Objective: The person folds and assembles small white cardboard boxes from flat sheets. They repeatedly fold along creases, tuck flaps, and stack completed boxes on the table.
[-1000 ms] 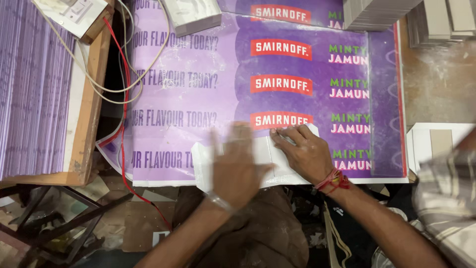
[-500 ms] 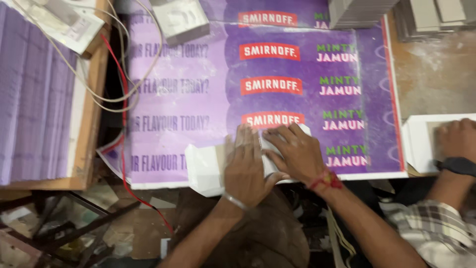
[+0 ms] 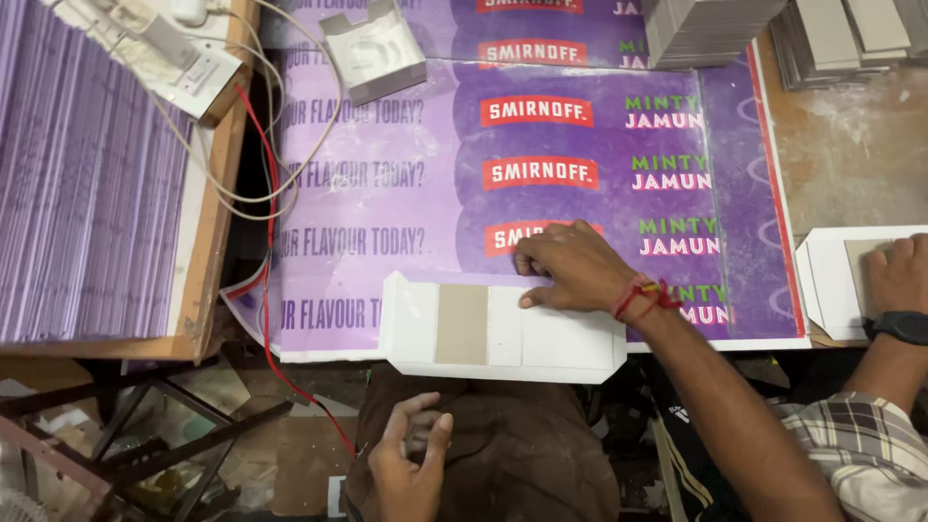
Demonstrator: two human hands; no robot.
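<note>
**Flat white blank pinned at the worktop's near edge**

Purple printed sheeting [image 3: 406, 193] covers most of the worktop [image 3: 851, 145], whose bare, dusty surface shows only on the right. On a wooden side board to the left is a deep stack of purple sheets [image 3: 87, 193]. At the far edge are piles of grey board pieces [image 3: 715, 29].

The white carton blank [image 3: 561, 343] lies flat at the near edge of the sheeting, with its front edge overhanging the lap. The right hand [image 3: 570, 266] presses down, palm flat and fingers spread, on the blank's far edge, grasping nothing. The left hand [image 3: 406, 464] is low over the lap, off the blank, with its fingers loosely curled and nothing in them.

A grey board strip [image 3: 462, 324] sits on the blank left of centre, so the step looks like pressing that strip down. Any further handling would likely need the left hand back on the worktop.

A small open white tray [image 3: 372, 53] at the far left appears empty. At the right edge, a co-worker's hand [image 3: 899, 275] rests on another white blank [image 3: 831, 280].
</note>
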